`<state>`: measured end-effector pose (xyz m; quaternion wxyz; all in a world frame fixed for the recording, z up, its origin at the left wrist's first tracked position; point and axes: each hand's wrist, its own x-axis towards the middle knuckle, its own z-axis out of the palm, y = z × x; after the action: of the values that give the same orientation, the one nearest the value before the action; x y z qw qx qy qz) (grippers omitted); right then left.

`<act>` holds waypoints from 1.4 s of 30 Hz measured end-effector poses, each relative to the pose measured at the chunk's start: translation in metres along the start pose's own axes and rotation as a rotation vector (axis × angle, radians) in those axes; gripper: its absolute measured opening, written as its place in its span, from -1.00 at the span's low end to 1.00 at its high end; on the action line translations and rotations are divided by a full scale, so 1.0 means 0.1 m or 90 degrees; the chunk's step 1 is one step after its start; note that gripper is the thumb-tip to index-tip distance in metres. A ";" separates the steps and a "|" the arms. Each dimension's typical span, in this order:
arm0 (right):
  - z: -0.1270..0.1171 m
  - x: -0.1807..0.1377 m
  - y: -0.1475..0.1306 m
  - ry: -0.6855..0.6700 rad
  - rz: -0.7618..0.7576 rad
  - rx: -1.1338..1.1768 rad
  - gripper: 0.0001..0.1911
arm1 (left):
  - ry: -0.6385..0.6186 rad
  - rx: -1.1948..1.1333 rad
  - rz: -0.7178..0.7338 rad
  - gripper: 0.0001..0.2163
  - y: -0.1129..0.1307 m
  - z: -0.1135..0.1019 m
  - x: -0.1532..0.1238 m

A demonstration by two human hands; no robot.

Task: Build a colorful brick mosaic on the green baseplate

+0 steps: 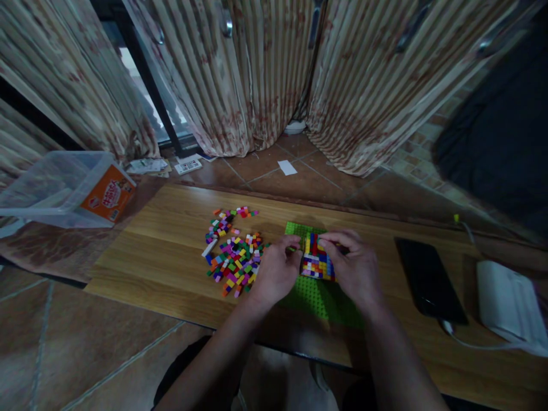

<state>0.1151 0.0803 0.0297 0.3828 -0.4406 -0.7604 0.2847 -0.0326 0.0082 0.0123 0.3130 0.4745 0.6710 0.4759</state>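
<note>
A green baseplate [319, 299] lies on the low wooden board [166, 257], with a patch of small coloured bricks [315, 260] built on its middle. My left hand [276, 271] rests at the patch's left edge, fingers curled and pinched toward it. At the patch's right and top edge sits my right hand [353, 265], fingertips pressed on the bricks. Whether either hand pinches a brick is hidden. A loose pile of coloured bricks [233, 254] lies just left of my left hand.
A black phone [428, 282] lies right of the baseplate, with a white box [509, 305] and cable beyond it. A clear plastic tub [64, 188] with an orange label lies on the floor at the left. Curtains [257, 74] hang behind. Papers [188, 165] lie on the tiles.
</note>
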 end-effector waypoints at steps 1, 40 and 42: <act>0.02 0.00 0.00 -0.006 -0.011 -0.008 -0.81 | -0.006 0.009 0.003 -0.74 0.01 0.00 -0.01; 0.05 -0.13 0.03 -0.012 -0.159 -0.209 -0.71 | -0.079 0.149 0.013 -0.70 0.13 -0.10 -0.09; 0.05 -0.14 0.04 -0.012 -0.168 -0.239 -0.69 | -0.079 0.151 0.013 -0.70 0.13 -0.10 -0.10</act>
<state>0.1174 0.0693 0.0194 0.3208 -0.3981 -0.8548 0.0896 -0.0336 -0.0030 0.0274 0.2905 0.5435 0.6972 0.3662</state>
